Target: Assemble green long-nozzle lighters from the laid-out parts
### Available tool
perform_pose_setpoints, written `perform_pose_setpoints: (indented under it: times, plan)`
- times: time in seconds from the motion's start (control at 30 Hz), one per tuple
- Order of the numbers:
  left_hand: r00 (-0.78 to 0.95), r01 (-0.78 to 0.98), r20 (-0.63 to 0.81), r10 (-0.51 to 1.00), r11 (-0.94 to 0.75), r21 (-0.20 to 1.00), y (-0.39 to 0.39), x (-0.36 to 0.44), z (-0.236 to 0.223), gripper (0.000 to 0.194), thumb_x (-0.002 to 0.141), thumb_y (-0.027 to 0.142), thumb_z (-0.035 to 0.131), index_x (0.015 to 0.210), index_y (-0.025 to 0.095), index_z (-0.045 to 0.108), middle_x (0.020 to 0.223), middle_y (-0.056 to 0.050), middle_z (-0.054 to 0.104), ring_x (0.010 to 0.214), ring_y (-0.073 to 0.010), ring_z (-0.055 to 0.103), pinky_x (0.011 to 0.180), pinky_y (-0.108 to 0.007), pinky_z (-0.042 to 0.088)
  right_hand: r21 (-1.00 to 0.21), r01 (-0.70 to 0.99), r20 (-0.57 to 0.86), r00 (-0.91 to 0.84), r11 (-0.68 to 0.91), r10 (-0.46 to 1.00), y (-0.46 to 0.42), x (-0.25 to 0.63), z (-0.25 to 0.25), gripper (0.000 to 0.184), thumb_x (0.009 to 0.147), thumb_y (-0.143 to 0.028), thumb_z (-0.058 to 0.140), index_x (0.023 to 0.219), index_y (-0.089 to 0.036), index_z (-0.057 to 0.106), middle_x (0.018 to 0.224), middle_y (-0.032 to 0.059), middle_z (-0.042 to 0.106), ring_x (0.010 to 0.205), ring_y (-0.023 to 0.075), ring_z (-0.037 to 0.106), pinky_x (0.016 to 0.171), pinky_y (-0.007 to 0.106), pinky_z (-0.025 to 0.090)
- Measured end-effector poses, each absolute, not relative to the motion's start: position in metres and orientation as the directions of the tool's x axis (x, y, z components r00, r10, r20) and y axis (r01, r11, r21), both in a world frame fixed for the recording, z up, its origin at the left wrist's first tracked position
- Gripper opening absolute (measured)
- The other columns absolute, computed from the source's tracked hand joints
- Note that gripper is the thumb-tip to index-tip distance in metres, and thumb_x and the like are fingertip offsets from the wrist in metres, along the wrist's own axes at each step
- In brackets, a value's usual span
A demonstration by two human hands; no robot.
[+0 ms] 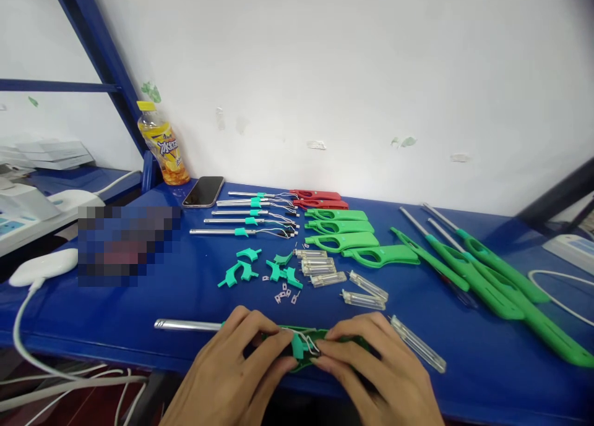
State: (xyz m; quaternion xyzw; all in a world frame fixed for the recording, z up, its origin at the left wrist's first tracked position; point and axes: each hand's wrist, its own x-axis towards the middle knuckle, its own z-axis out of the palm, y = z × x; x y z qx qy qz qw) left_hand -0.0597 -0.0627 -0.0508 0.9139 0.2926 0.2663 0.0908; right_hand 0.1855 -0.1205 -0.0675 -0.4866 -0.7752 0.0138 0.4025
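At the front edge of the table, a partly assembled gas lighter lies between my hands, its green shell half [320, 333] open. Its long metal tube [185, 325] sticks out to the left. My left hand [236, 367] is closed on the lighter, fingertips against the teal trigger [297, 345]. White wires [306, 339] loop out beside the trigger. With thumb and forefinger, my right hand [378, 367] pinches the wires' dark end inside the shell. My fingers hide much of the shell. A clear fuel tank [417, 344] lies just right of my right hand.
Behind are loose teal triggers [248, 270], small metal clips [284, 295], clear tanks [364, 299], tubes with wires [223, 231], and green [338, 240] and red shells [320, 203]. Longer green lighters [492, 284] lie right. A phone [204, 191] and drink bottle [164, 151] stand back left.
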Motion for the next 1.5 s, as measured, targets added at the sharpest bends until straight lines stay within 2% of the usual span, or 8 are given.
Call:
perform_pose_setpoints:
  times: [0.3,0.47,0.7,1.0,1.13,1.27,1.5]
  plan:
    - [0.608,0.471,0.550,0.573,-0.818,0.332,-0.063,-0.049,-0.047,0.026,0.111,0.013,0.043,0.107,0.022,0.067,0.095,-0.002,0.069,0.077,-0.0173,0.062,0.078,-0.033,0.063,-0.289,0.787,0.669,-0.242,0.545,0.703,-0.122,0.185,-0.068,0.010,0.102,-0.017,0.071,0.107,-0.024,0.077,0.097,0.0027,0.077,0.082,0.0163,0.071,0.070,0.029,0.060]
    - [0.624,0.482,0.537,0.568,-0.821,0.308,-0.062,-0.049,-0.046,0.029,0.113,0.016,0.039,0.108,0.023,0.067,0.093,-0.002,0.070,0.076,-0.0182,0.064,0.077,-0.034,0.064,-0.317,0.764,0.663,-0.244,0.561,0.707,-0.120,0.186,-0.066,0.011,0.101,-0.017,0.072,0.106,-0.025,0.077,0.096,0.0020,0.077,0.082,0.0163,0.072,0.070,0.028,0.060]
    - [0.635,0.470,0.509,0.581,-0.814,0.342,-0.060,-0.050,-0.048,0.030,0.115,0.018,0.037,0.107,0.022,0.065,0.094,-0.002,0.067,0.073,-0.0138,0.067,0.072,-0.024,0.063,-0.355,0.763,0.678,-0.188,0.540,0.711,-0.121,0.184,-0.065,0.006,0.100,-0.018,0.075,0.100,-0.024,0.077,0.094,0.0027,0.076,0.082,0.0168,0.072,0.072,0.028,0.061]
    - [0.596,0.457,0.536,0.597,-0.802,0.384,-0.061,-0.052,-0.052,0.028,0.113,0.021,0.044,0.114,0.025,0.072,0.097,-0.002,0.069,0.073,-0.0119,0.070,0.069,-0.019,0.063,-0.129,0.846,0.690,-0.298,0.518,0.659,-0.124,0.178,-0.065,0.013,0.101,-0.013,0.070,0.110,-0.020,0.075,0.096,0.0043,0.078,0.082,0.0178,0.071,0.072,0.032,0.058]
    - [0.608,0.456,0.534,0.587,-0.809,0.371,-0.060,-0.053,-0.053,0.029,0.113,0.021,0.045,0.118,0.025,0.073,0.098,-0.002,0.069,0.073,-0.0114,0.071,0.069,-0.018,0.063,-0.027,0.851,0.661,-0.378,0.524,0.648,-0.125,0.179,-0.061,0.009,0.101,-0.013,0.069,0.108,-0.017,0.073,0.098,0.0066,0.078,0.082,0.0192,0.071,0.072,0.034,0.057]
    - [0.630,0.454,0.537,0.561,-0.827,0.331,-0.059,-0.055,-0.051,0.031,0.113,0.020,0.044,0.117,0.025,0.075,0.099,-0.003,0.069,0.075,-0.0118,0.070,0.070,-0.019,0.063,0.000,0.849,0.617,-0.415,0.528,0.668,-0.127,0.181,-0.059,0.009,0.105,-0.019,0.066,0.111,-0.016,0.073,0.099,0.0075,0.077,0.078,0.0178,0.070,0.067,0.032,0.055]
    - [0.661,0.458,0.516,0.545,-0.838,0.298,-0.058,-0.055,-0.043,0.033,0.113,0.018,0.044,0.114,0.026,0.076,0.098,-0.002,0.071,0.078,-0.0135,0.069,0.072,-0.020,0.064,-0.035,0.840,0.597,-0.416,0.541,0.686,-0.126,0.180,-0.060,0.009,0.103,-0.014,0.066,0.109,-0.017,0.071,0.099,0.0060,0.076,0.076,0.0169,0.068,0.062,0.032,0.053]
